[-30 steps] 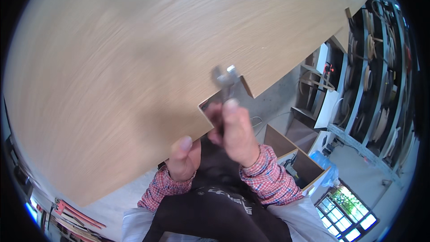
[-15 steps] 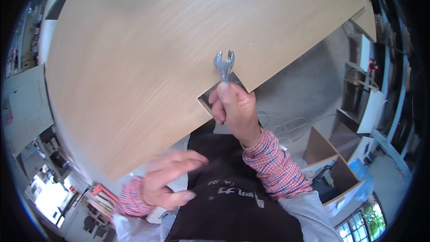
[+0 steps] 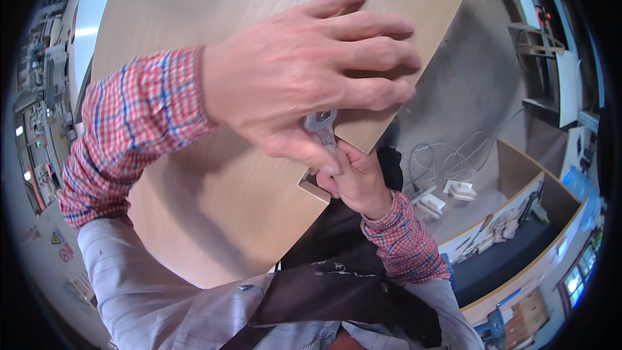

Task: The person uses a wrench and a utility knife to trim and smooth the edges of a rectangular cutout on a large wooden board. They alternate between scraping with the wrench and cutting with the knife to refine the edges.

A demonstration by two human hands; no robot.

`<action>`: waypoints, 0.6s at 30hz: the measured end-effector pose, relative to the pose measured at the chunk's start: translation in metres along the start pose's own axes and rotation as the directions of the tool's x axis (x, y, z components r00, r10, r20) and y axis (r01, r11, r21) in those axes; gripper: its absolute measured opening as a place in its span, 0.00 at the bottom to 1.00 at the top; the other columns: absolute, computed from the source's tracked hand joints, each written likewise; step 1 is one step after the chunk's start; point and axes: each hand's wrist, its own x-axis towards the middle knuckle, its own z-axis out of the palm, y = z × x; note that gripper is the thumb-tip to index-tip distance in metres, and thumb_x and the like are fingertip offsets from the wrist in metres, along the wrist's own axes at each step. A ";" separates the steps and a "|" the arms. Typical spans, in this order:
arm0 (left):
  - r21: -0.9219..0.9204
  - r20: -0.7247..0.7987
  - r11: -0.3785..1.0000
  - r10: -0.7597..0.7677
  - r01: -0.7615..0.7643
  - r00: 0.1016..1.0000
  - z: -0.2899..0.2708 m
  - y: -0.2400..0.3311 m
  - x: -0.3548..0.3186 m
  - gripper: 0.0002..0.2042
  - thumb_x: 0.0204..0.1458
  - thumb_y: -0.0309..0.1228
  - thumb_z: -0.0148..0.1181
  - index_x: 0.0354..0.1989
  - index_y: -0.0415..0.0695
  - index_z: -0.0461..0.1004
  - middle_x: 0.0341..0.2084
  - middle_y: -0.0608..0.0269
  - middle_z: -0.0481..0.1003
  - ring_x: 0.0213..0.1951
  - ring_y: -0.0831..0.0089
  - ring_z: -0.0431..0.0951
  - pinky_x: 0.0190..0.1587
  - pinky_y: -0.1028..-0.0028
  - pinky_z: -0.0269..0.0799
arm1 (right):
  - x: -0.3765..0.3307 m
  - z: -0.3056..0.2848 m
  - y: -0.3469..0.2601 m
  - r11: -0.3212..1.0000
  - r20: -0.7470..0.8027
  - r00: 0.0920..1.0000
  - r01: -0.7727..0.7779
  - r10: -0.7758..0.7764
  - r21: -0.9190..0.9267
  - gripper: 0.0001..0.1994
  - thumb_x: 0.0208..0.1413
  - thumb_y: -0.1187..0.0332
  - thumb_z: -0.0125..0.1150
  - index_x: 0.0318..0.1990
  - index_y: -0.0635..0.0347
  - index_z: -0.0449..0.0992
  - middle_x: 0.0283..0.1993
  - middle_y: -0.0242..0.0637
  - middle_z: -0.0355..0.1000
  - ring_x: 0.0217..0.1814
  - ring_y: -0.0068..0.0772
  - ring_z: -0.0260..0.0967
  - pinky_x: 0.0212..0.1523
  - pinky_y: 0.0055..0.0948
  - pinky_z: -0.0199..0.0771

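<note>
My right hand (image 3: 363,181) is closed around the shank of a silver open-end wrench (image 3: 322,127), beside a square notch in the edge of a large pale wood-grain board (image 3: 253,210). The wrench's jaw end points away from me, and part of it is hidden under my left hand. Above the board and over the wrench, my left hand (image 3: 304,71) is spread, its fingers stretched to the right. Its thumb lies across the wrench by my right thumb; whether it presses on the wrench I cannot tell.
To the right, a wooden box-like tray (image 3: 518,285) holds small wood pieces and tools. White cable (image 3: 463,159) loops on the floor, near some small white blocks (image 3: 460,189). Panels and shelving (image 3: 544,78) stand at the far right. A dark apron (image 3: 343,285) covers my front.
My left hand has swung from the near left up over the board and the wrench. My right hand keeps hold of the wrench by the notch. The view has shifted and turned.
</note>
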 end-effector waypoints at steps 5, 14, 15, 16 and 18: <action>-0.041 -0.007 0.983 0.180 -0.180 0.984 0.012 -0.013 0.018 0.33 0.59 0.64 0.43 0.43 0.42 0.78 0.58 0.54 0.71 0.69 0.47 0.62 0.66 0.36 0.48 | -0.006 0.006 0.001 0.966 -0.039 0.983 0.167 -0.178 -0.196 0.18 0.72 0.60 0.50 0.40 0.69 0.73 0.26 0.32 0.70 0.18 0.14 0.60 0.18 0.17 0.58; -0.137 0.012 0.977 0.169 -0.165 0.986 0.011 -0.008 0.027 0.28 0.65 0.52 0.38 0.35 0.40 0.79 0.47 0.56 0.75 0.66 0.47 0.67 0.68 0.37 0.47 | -0.027 0.018 -0.018 0.997 -0.162 0.985 -0.059 0.066 0.048 0.16 0.70 0.61 0.55 0.32 0.64 0.73 0.24 0.24 0.66 0.24 0.13 0.60 0.23 0.20 0.60; -0.146 -0.050 0.972 0.177 -0.183 0.983 0.016 -0.009 0.026 0.28 0.65 0.51 0.38 0.34 0.40 0.78 0.47 0.56 0.75 0.66 0.47 0.67 0.68 0.37 0.47 | -0.025 0.017 -0.020 0.996 -0.139 0.986 -0.085 0.089 0.039 0.16 0.70 0.62 0.55 0.32 0.64 0.73 0.23 0.24 0.66 0.24 0.13 0.59 0.23 0.21 0.60; -0.154 -0.073 0.970 0.177 -0.187 0.981 0.019 -0.011 0.025 0.27 0.65 0.50 0.38 0.34 0.40 0.79 0.47 0.55 0.75 0.66 0.47 0.67 0.68 0.37 0.47 | -0.023 0.015 -0.022 0.993 -0.117 0.987 -0.110 0.113 0.030 0.16 0.70 0.62 0.55 0.32 0.64 0.74 0.23 0.24 0.66 0.24 0.13 0.59 0.23 0.21 0.60; -0.172 -0.070 0.968 0.172 -0.182 0.983 0.020 -0.012 0.025 0.27 0.65 0.49 0.37 0.34 0.40 0.79 0.46 0.55 0.75 0.66 0.47 0.67 0.68 0.37 0.47 | -0.021 0.013 -0.028 0.988 -0.095 0.983 -0.156 0.156 0.006 0.16 0.70 0.62 0.55 0.32 0.64 0.74 0.22 0.23 0.66 0.24 0.12 0.57 0.24 0.21 0.59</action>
